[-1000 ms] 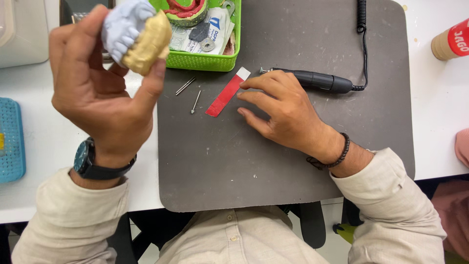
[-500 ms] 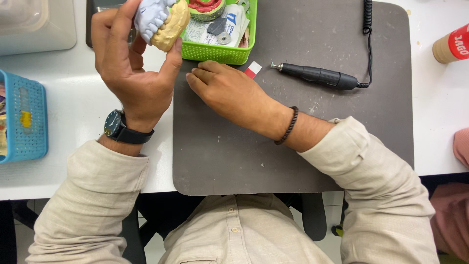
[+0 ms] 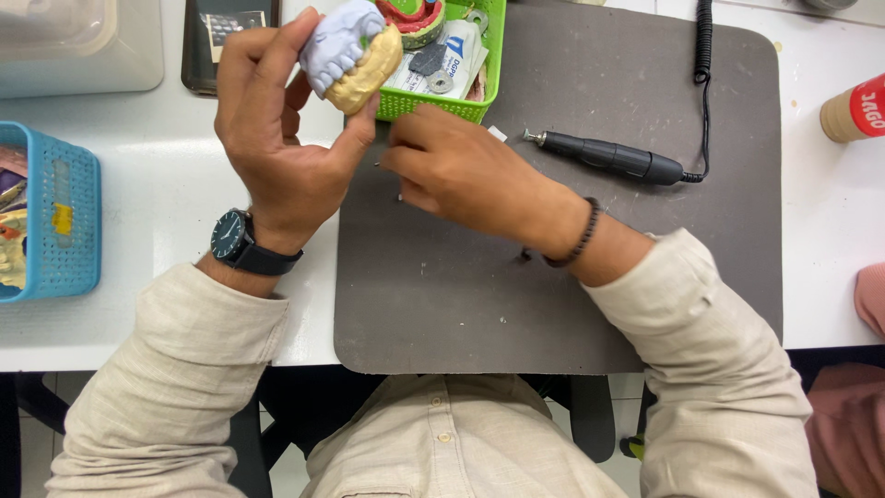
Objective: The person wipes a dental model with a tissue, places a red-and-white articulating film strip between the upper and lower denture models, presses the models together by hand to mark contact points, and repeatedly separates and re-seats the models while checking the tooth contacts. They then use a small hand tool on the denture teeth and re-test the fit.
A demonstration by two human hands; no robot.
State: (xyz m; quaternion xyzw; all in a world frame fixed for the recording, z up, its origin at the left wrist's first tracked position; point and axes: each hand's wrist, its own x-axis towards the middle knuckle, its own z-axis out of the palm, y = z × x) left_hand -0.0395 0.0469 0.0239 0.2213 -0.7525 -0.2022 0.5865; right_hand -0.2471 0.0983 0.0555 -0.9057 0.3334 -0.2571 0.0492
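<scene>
My left hand [image 3: 277, 148] is raised above the table's edge and grips a dental cast [image 3: 353, 53], a grey-blue upper half on a yellow lower half, between thumb and fingers. A dark watch [image 3: 232, 240] sits on that wrist. My right hand [image 3: 456, 171] lies palm down on the grey mat [image 3: 553, 304], just below the green basket [image 3: 442, 106]. Its fingers curl over small metal pins [image 3: 399, 195]. Only a white tip [image 3: 498, 134] of a strip shows beside its knuckles. Whether the fingers hold a pin is hidden.
A black rotary handpiece [image 3: 604, 157] lies on the mat right of my hand, its coiled cable [image 3: 705, 37] running to the far edge. A blue basket [image 3: 55, 221] stands at the left, a clear box [image 3: 78, 46] behind it, a paper cup [image 3: 853, 111] at the right.
My right hand slid left across the mat from beside the handpiece to the pins under the green basket, covering the red strip. My left hand kept the cast raised.
</scene>
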